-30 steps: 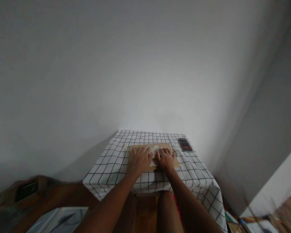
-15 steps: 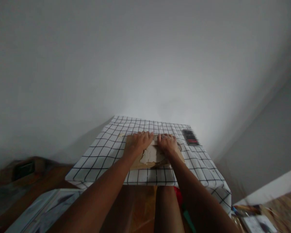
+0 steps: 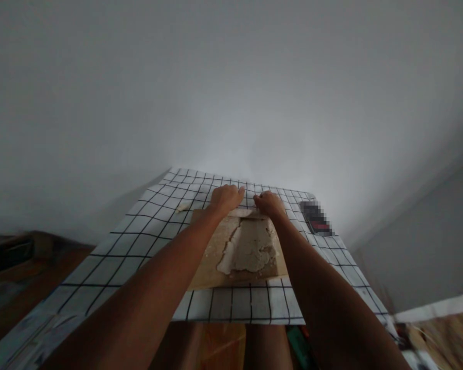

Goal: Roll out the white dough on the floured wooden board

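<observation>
On a wooden board (image 3: 206, 275) lies a flattened sheet of pale clay (image 3: 250, 246) with ragged, crumbly edges. A pale bar, seemingly a rolling pin (image 3: 244, 212), crosses the far end of the board between my wrists. My left hand (image 3: 227, 196) is closed at the bar's left end, its thumb pointing inward. At the right end my right hand (image 3: 269, 201) is closed too, fingers curled under. Both hands hide the bar's ends, so the exact grip is partly hidden.
A white checked cloth (image 3: 139, 241) covers the table. A small pale scrap (image 3: 182, 207) lies left of the board, and a blurred-out dark object (image 3: 316, 218) at the right. A wall (image 3: 231, 103) rises behind the table. A box (image 3: 19, 252) stands at the lower left.
Both hands have moved forward to the board's far edge, along with the bar. More of the clay sheet now shows. The camera view has shifted closer over the table.
</observation>
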The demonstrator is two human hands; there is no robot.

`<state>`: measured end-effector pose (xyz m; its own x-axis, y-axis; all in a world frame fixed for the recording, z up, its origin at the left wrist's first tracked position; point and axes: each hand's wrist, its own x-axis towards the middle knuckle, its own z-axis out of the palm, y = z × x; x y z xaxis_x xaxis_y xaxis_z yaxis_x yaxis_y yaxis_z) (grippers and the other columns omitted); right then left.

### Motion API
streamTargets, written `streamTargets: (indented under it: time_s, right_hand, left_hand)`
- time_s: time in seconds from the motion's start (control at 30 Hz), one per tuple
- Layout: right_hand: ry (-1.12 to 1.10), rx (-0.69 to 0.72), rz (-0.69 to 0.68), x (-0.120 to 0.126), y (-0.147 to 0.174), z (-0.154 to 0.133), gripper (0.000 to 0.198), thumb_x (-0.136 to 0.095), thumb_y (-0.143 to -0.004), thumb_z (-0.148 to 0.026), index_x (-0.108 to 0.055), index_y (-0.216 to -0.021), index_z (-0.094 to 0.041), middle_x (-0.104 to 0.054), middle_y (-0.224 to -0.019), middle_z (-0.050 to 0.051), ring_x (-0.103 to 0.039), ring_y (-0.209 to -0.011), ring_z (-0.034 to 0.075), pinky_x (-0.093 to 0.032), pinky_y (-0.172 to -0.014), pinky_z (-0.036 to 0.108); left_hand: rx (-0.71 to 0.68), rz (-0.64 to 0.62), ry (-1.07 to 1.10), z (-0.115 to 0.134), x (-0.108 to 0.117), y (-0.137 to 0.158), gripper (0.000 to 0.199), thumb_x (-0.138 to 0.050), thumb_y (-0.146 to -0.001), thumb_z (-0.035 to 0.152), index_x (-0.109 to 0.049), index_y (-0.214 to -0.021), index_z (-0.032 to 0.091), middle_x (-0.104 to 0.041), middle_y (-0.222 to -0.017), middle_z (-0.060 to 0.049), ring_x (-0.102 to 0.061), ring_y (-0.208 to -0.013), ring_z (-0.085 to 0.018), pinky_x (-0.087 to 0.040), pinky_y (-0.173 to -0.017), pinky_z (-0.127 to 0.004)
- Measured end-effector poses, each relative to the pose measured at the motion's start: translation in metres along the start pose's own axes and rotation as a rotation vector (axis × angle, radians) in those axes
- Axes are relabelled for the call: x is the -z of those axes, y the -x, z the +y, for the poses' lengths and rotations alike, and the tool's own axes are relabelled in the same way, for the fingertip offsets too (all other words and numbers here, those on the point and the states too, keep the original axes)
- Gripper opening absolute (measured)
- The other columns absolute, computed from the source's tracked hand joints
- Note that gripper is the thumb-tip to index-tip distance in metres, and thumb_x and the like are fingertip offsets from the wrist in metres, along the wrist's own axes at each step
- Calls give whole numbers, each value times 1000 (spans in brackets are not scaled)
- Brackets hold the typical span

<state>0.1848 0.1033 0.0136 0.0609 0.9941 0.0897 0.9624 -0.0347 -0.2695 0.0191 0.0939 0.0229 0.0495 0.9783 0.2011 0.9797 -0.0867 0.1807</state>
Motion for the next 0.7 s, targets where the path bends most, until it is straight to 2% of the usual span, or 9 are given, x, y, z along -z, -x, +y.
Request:
streamTargets:
  time_s: [0.17, 0.3, 0.53, 0.63, 0.7]
  right_hand:
    - [-42, 21, 23, -8, -22, 5, 42, -47, -95, -42, -74, -108, -13, -74, -109, 17, -68, -101, 24, -47, -85, 30]
    - [-27, 27, 28, -9, -26, 5, 40, -46, -95, -39, -75, -107, -13, -74, -108, 16, -68, -98, 23, -46, -82, 29]
    - [13, 29, 24, -6, -13, 3, 38, -44, -94, -33, -73, -111, -14, -74, -110, 16, -68, -101, 24, -48, -83, 31]
    - [51, 31, -5, -4, -3, 1, 39, -45, -93, -32, -71, -115, -14, -70, -119, 17, -65, -111, 28, -49, -89, 36]
    - [85, 30, -26, -2, 5, -1, 42, -44, -92, -33, -69, -120, -15, -64, -129, 18, -60, -119, 32, -48, -95, 43]
  left_hand:
    - [-5, 31, -6, 0, -1, -11, 67, -23, -104, 54, -72, -116, 9, -74, -115, -19, -67, -113, -28, -48, -98, -38]
    - [-7, 8, -7, -3, -2, -16, 61, -31, -102, 53, -72, -117, 11, -74, -114, -18, -67, -113, -28, -49, -98, -38]
    - [-50, -3, -12, -6, -6, -8, 50, -41, -98, 50, -74, -112, 14, -74, -113, -17, -68, -112, -28, -50, -96, -37]
    - [-55, 3, -22, -5, -6, 0, 50, -39, -99, 47, -74, -110, 14, -75, -113, -17, -68, -111, -27, -50, -92, -36]
    - [-49, -37, -14, -5, -4, 6, 49, -38, -99, 45, -74, -109, 15, -74, -114, -16, -68, -109, -26, -50, -91, -36]
